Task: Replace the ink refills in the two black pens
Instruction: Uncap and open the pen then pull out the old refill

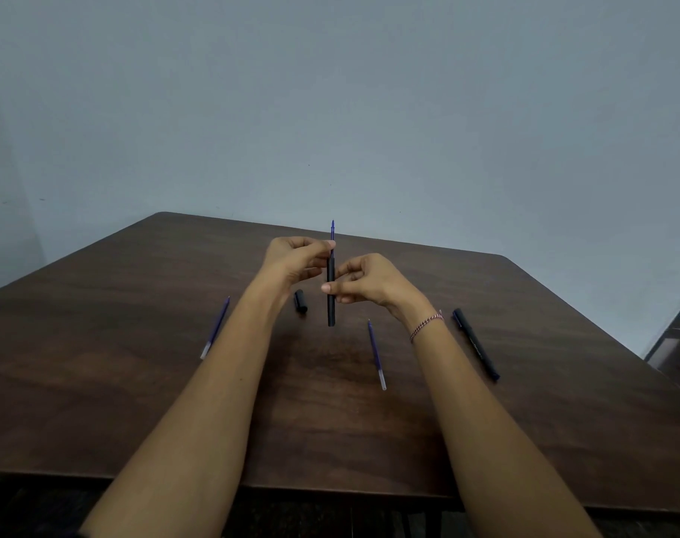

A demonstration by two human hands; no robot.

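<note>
Head view. Take the held pen barrel (331, 300) as the middle of the dial, with 12 o'clock toward the grey wall (369, 110). The barrel stands nearly upright above the dark wooden table (136, 401), touching nothing but fingers. A blue refill (332, 231) sticks out of its open top, tip up, on the same vertical axis.

The left hand (297, 258) comes in from 10 o'clock. Its thumb and fingertips pinch the blue refill just above the barrel's mouth. The right hand (369, 283) comes in from 3 o'clock and grips the barrel about mid-length between thumb and curled fingers. A braided bracelet (427, 326) sits on that wrist.

The coming move turns on that shared upright axis. The refill can only travel straight up out of the barrel or straight down into it, and the left hand alone can drive it while the right steadies the tube. Whether it is coming out or going in cannot be told from here; any sideways lean would likely bind it.

On the table, the pen cap (300, 301) lies just beside the barrel at 9 o'clock. A loose refill (215, 328) lies well out at 8 o'clock, left of the left forearm. Another spare refill (376, 355) lies at 5 o'clock between the forearms. The second black pen (476, 344), capped and apparently untouched, lies at 4 o'clock outside the right wrist, nearer the right hand.
</note>
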